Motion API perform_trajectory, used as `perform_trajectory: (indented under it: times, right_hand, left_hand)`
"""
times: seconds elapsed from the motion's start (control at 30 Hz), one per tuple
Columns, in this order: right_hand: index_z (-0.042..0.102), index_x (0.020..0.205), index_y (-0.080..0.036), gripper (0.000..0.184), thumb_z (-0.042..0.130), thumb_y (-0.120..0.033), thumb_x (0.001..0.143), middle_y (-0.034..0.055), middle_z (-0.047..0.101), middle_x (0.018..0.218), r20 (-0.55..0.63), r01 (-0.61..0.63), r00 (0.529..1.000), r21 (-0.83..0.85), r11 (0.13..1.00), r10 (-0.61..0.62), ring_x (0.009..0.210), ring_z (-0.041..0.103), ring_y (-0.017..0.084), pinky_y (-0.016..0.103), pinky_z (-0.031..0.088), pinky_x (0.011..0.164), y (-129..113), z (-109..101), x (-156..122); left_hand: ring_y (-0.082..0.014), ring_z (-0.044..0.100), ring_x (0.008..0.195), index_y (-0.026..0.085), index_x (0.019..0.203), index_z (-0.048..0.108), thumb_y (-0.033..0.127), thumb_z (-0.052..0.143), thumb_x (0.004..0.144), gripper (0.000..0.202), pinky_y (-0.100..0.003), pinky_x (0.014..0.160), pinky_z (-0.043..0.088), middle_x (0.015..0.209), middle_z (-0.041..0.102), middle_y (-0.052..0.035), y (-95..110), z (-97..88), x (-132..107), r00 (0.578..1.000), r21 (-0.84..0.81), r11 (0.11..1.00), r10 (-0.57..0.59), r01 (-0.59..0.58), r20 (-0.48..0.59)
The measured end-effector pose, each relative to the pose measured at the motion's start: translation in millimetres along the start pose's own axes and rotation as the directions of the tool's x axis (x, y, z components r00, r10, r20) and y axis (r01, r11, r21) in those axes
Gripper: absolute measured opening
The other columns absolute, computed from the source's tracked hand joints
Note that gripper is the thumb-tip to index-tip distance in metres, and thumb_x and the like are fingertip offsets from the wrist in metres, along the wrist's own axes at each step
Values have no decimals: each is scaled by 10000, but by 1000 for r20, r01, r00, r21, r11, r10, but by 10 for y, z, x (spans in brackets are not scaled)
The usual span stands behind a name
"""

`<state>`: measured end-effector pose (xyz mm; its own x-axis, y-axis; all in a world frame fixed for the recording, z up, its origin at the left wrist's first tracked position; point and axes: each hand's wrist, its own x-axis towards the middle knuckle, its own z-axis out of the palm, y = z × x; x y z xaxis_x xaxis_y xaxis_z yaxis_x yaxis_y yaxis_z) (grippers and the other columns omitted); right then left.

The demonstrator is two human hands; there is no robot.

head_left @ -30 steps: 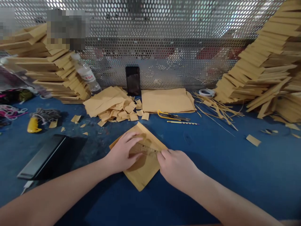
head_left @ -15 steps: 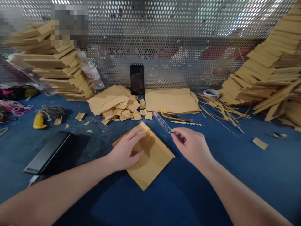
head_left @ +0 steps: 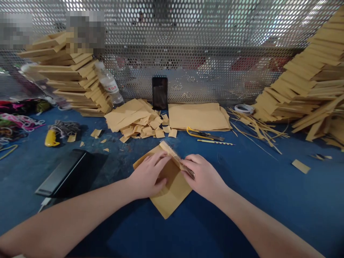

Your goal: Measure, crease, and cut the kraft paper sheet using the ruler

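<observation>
A sheet of brown kraft paper (head_left: pixel 172 197), folded along its upper right edge, lies slantwise on the blue table before me. My left hand (head_left: pixel 150 172) rests on its left part with the fingers apart, pressing the paper flat. My right hand (head_left: pixel 200 175) grips a clear plastic ruler (head_left: pixel 176 156), held along the folded edge of the paper. Much of the ruler is hidden by the fingers, and whether it lies on or beneath the fold I cannot tell.
Behind the paper lie paper scraps (head_left: pixel 145 125), a flat paper stack (head_left: pixel 199 116), a yellow box cutter (head_left: pixel 204 135) and a pencil (head_left: pixel 216 142). A phone (head_left: pixel 159 93) leans on the mesh. Tall paper piles (head_left: pixel 77 82) flank both sides; a black device (head_left: pixel 63 173) sits left.
My right hand has moved left and slightly down, bringing the ruler from beside the paper onto its folded edge. My left hand stays on the paper. The view has shifted slightly.
</observation>
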<state>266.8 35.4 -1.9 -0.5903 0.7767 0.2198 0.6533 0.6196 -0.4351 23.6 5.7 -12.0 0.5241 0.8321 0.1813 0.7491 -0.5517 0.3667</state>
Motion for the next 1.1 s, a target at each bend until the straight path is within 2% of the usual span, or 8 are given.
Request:
perform_trajectory:
  times: [0.27,0.47,0.53,0.63,0.73,0.83,0.97,1.1]
  right_hand:
    - [701,1163,-157,345,577,-63,855,111,671,1114,9,-12,1000,132,991,10,981,663,234,400,578,875,-31,-23,-35]
    - [707,1163,-181,335,617,-144,843,89,666,1176,17,-77,997,305,949,76,900,672,168,335,591,837,-52,-100,-80]
    - [709,1136,-185,306,624,-175,843,85,668,1157,35,-134,991,391,911,130,847,663,150,300,597,759,-48,-111,-87]
    - [703,1109,-190,276,623,-195,845,86,666,1119,78,-203,979,493,846,189,902,664,167,274,600,700,-46,-117,-77]
    - [693,1095,-191,279,638,-184,822,85,651,1112,120,-243,970,535,809,212,912,655,170,270,605,684,-71,-128,-71]
    - [676,1081,-194,300,673,-174,781,76,627,1102,189,-276,961,566,777,203,887,650,164,263,608,663,-138,-136,-102]
    - [643,1060,-198,310,719,-204,760,81,585,1163,236,-278,956,559,781,172,837,630,147,252,589,604,-256,-107,-180]
    - [622,1031,-187,263,707,-184,783,99,561,1212,153,-204,977,439,875,151,797,593,130,274,570,633,-313,-57,-203]
  left_hand:
    - [-416,449,1434,234,1585,296,252,592,921,728,-598,1122,443,1656,305,-176,-29,-14,7,993,72,997,27,-35,113]
    - [-425,181,1576,211,1644,136,360,703,906,943,-603,1243,263,1714,114,-215,-145,-138,35,972,31,999,16,-24,236]
    - [-424,172,1579,227,1641,144,429,777,832,1047,-616,1257,218,1711,136,-202,-182,-184,53,975,24,1000,-17,11,223]
    - [-479,320,1495,197,1596,268,593,871,649,1191,-655,1194,310,1618,311,-228,-231,-213,80,974,78,976,-209,203,90]
    - [-429,525,1320,159,1440,484,500,756,809,768,-623,1083,435,1407,541,-203,-297,-210,105,947,125,939,-320,321,-30]
    - [-313,649,1132,168,1272,604,230,521,942,345,-515,983,510,1215,672,-132,-382,-211,134,959,61,958,-276,280,-56]
    - [-260,679,1057,199,1116,666,169,460,964,259,-455,936,521,1139,723,-80,-423,-236,157,976,2,983,-181,182,-118]
    - [-275,656,1077,179,1167,635,201,506,981,228,-446,922,513,1189,689,-114,-306,-234,114,976,181,983,72,-35,-206]
